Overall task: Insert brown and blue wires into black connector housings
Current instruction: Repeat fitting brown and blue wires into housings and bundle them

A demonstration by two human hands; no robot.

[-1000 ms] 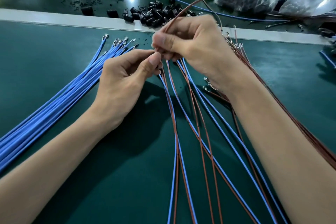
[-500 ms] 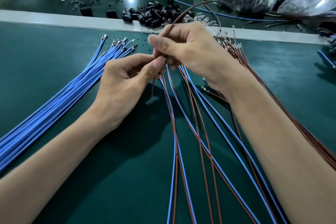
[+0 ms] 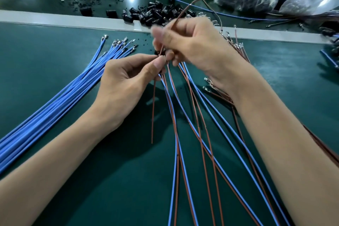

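Brown wire (image 3: 185,10): looks thin, floppy, light; best gripped near its tip | right hand (image 3: 194,47) pinches it above housing (image 3: 158,53) | left hand (image 3: 124,82) pinches housing, mostly hidden between both hands.

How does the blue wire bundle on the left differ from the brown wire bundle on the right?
The blue wire bundle has thicker-looking strands than the brown wire bundle. The blue bundle lies uncovered left of the left hand; the brown bundle runs under the right forearm, partly hidden. Both lie on the green mat with metal terminals at their far ends.
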